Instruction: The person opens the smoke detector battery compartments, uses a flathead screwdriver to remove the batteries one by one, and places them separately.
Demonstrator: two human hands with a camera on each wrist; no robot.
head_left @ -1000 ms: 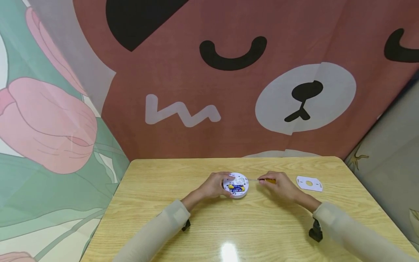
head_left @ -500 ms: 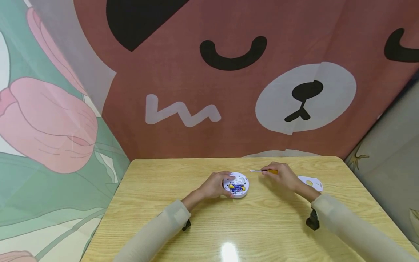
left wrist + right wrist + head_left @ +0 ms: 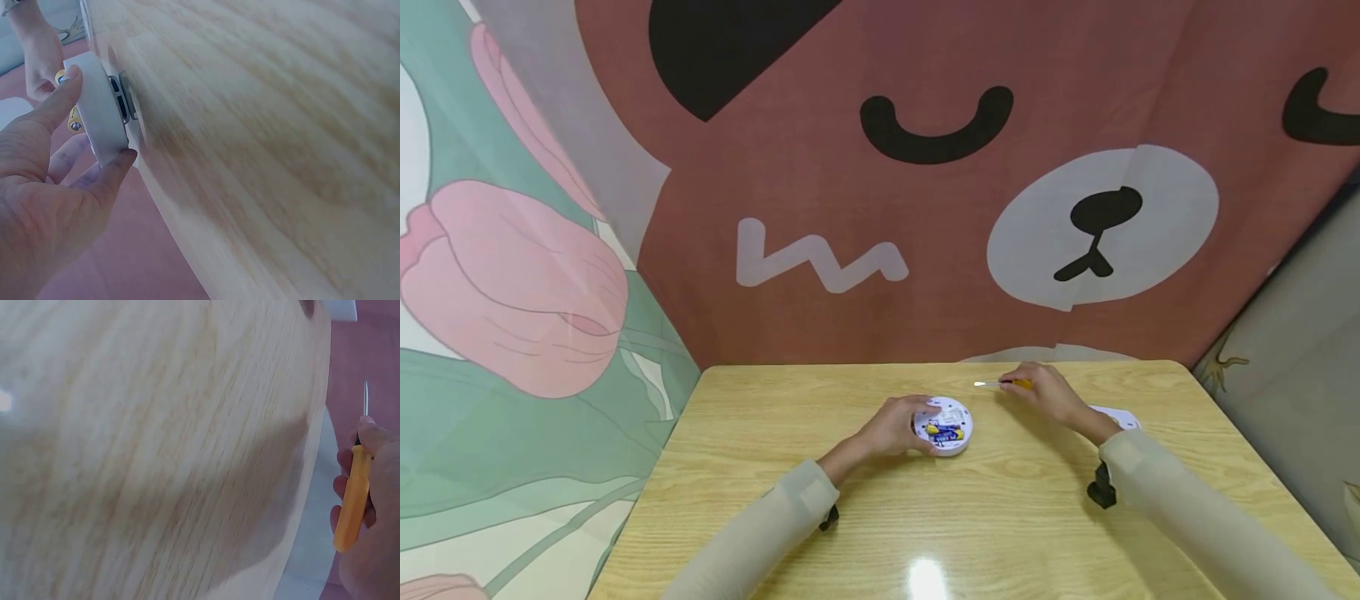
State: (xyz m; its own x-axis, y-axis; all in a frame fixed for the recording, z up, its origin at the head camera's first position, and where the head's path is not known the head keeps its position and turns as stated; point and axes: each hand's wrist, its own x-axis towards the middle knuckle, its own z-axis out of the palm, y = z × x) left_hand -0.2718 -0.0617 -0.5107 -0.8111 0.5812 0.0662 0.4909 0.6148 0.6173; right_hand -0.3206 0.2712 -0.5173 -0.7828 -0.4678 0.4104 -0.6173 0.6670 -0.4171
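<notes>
A round white smoke detector [image 3: 952, 411] shows its back, with blue-and-yellow batteries [image 3: 946, 433] in its open compartment. My left hand [image 3: 890, 427] grips it from the left, thumb and fingers around its rim. Seen side-on in the left wrist view, the detector's white housing [image 3: 103, 112] stands close over the wood, with a dark slotted part on the table side. My right hand [image 3: 1047, 393] holds a screwdriver with an orange handle [image 3: 353, 500], its metal shaft pointing left, beyond and to the right of the detector. The tip is apart from the housing.
On the wooden table [image 3: 880, 517], a flat white mounting plate [image 3: 1123, 417] lies at the right, partly hidden by my right wrist. Behind the table's far edge hangs a cloth [image 3: 820, 325] with a printed bear.
My right hand has drawn the screwdriver away from the detector's right edge and moved toward the table's far side, its wrist now covering part of the plate. My left hand keeps its grip.
</notes>
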